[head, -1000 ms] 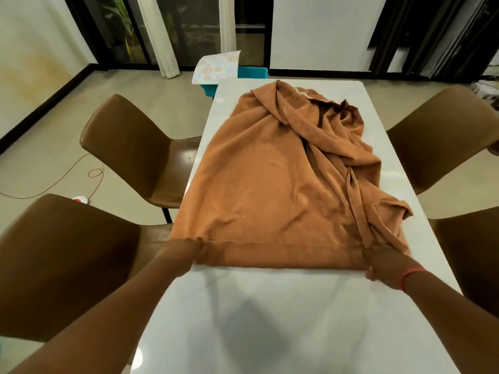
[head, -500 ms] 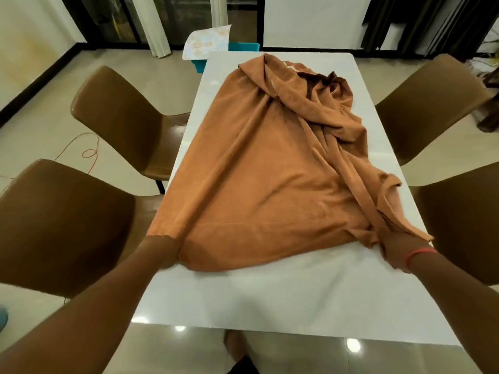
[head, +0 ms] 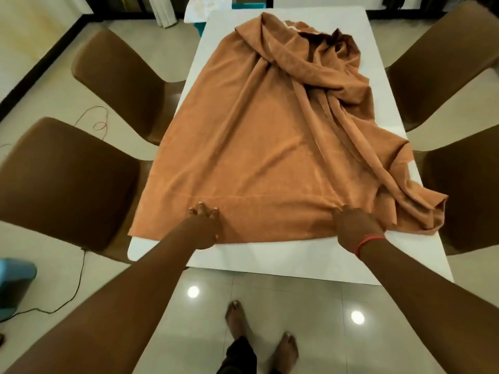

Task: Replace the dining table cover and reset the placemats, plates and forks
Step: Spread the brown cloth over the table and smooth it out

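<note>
Centrally, across most of frame: white table (head: 297, 255), long axis running from lower centre to top, with orange cloth (head: 264, 147) spread over it. Cloth flat and fairly smooth on left half, bunched into thick folds and ropes along upper right and right edge, one lobe spilling toward lower right corner of table. Near hem lying just short of table's near edge, bare white strip showing below it; left corner of cloth hanging slightly past left edge.

Left hand (head: 204, 225) at lower centre, fingers straight and splayed, pressing flat on cloth near hem, gripping nothing. Right hand (head: 356, 225) at lower right of centre, red band (head: 368, 242) at wrist, knuckles up on cloth beside bunched folds; fingers tucked under, so cannot tell whether pinching fabric or merely pressing.

Four brown chairs around table: two at left (head: 67, 179) (head: 121, 74), two at right (head: 464, 195) (head: 442, 55). Bare feet (head: 237, 319) on glossy tile at bottom centre. Thin cable (head: 94, 122) looping on floor at left, blue object (head: 16, 282) at lower left edge. Teal bin (head: 248, 6) and patterned sheet (head: 198, 9) beyond far end of table at top.
</note>
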